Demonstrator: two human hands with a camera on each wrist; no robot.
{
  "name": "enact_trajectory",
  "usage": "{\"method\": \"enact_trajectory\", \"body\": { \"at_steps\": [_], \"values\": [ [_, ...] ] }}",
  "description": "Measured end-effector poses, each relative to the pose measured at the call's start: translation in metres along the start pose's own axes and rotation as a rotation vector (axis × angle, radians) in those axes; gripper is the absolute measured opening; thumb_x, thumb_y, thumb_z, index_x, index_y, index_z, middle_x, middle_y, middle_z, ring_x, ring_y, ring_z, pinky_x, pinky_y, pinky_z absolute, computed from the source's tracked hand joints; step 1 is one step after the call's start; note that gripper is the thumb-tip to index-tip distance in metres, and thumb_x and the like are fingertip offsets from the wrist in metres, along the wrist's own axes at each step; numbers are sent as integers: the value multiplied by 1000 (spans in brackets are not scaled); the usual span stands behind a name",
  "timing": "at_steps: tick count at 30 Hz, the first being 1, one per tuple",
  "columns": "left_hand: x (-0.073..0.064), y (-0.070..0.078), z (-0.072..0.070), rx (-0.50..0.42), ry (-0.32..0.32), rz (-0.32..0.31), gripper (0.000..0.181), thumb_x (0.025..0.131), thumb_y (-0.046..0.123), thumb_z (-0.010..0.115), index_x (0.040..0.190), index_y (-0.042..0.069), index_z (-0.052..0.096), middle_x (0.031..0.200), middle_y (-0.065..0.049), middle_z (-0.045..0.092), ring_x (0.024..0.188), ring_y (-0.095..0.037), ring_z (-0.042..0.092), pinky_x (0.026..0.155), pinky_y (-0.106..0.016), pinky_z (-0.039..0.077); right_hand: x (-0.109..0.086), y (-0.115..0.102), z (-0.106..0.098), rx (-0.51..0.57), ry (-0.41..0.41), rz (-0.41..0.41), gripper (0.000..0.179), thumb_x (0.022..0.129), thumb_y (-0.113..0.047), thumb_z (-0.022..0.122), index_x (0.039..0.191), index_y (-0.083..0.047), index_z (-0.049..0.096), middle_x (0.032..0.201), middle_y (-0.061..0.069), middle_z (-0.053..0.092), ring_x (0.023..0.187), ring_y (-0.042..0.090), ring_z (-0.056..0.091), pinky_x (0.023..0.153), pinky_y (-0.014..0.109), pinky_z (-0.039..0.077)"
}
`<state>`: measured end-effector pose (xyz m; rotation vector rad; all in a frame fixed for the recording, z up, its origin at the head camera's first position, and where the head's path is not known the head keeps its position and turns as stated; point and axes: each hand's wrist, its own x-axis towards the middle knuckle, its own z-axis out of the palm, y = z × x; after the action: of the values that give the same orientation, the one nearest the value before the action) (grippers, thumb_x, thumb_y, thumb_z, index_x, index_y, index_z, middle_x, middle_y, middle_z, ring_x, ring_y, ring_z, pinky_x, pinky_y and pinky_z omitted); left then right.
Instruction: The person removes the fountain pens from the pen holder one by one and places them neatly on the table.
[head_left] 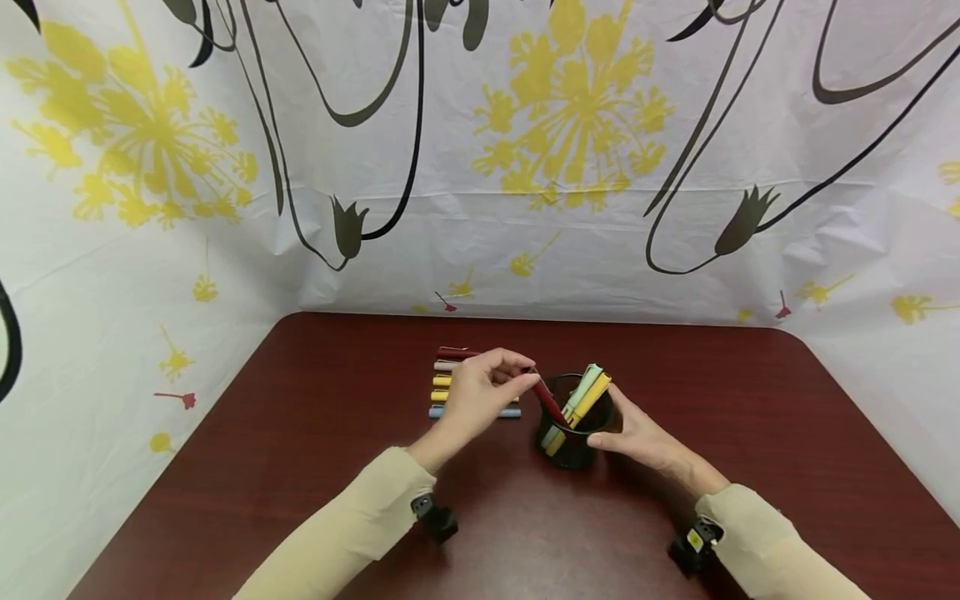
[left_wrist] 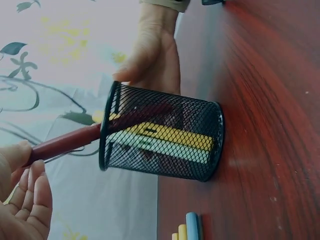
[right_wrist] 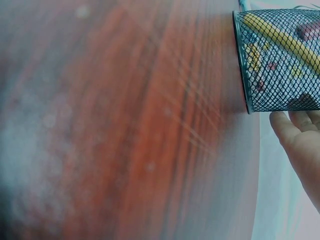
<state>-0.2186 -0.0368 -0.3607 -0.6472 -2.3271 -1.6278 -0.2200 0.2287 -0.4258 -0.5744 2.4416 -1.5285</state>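
Observation:
My left hand (head_left: 480, 396) pinches the upper end of a dark red pen (head_left: 551, 403) between thumb and fingers. The pen slants down, its lower part inside a black mesh pen cup (head_left: 576, 454). At the cup's right side, my right hand (head_left: 647, 437) holds it, thumb in front and fingers behind. Also leaning in the cup are a light green pen (head_left: 582, 390) and a yellow pen (head_left: 592, 397). Through the mesh, the left wrist view shows both lying side by side, with the red pen (left_wrist: 65, 144) entering at the rim.
Left of the cup, several pens lie in a row, partly hidden by my left hand: a dark red pen (head_left: 453, 352), a greyish one (head_left: 446, 365), yellow ones (head_left: 441, 396) and a blue pen (head_left: 437, 412). A patterned cloth (head_left: 480, 267) hangs behind the dark red-brown table (head_left: 300, 450).

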Motion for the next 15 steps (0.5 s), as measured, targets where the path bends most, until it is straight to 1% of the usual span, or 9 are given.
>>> {"method": "enact_trajectory", "body": {
  "at_steps": [2, 4, 9, 12, 15],
  "values": [
    [-2, -3, -6, -50, 33, -40, 15, 83, 23, 73, 96, 16, 72, 84, 1, 71, 70, -11, 64, 58, -22, 51, -1, 0, -1, -8, 0, 8, 104, 81, -23, 73, 147, 8, -1, 152, 32, -1, 139, 49, -1, 105, 69, 8],
    [-3, -6, -12, -97, 73, -65, 16, 82, 21, 74, 97, 15, 72, 84, -2, 70, 71, -14, 65, 60, -23, 52, -1, 0, -1, -11, 0, 14, 105, 81, -23, 74, 147, 9, -2, 152, 32, -2, 139, 49, -1, 105, 68, 9],
    [-7, -12, -27, -272, 163, -158, 19, 83, 13, 73, 99, 5, 71, 87, -7, 69, 74, -13, 67, 68, -29, 57, -1, 0, -2, -3, -2, 19, 105, 81, -23, 73, 147, 8, -2, 152, 31, -3, 139, 48, -2, 105, 69, 8],
    [-10, -17, -35, -361, 213, -234, 21, 84, 9, 71, 102, 0, 69, 85, -5, 69, 75, -13, 67, 70, -30, 57, 0, 0, -1, 8, -5, 8, 105, 81, -22, 74, 147, 7, -2, 153, 31, -3, 139, 48, -3, 105, 69, 8],
    [-16, -25, -44, -400, 258, -323, 23, 85, 10, 70, 104, -2, 67, 82, 0, 69, 73, -12, 67, 69, -27, 57, 0, -1, -1, 11, -4, 1, 105, 81, -22, 74, 147, 7, -2, 153, 31, -2, 139, 48, -2, 105, 69, 7]
  ]
}}
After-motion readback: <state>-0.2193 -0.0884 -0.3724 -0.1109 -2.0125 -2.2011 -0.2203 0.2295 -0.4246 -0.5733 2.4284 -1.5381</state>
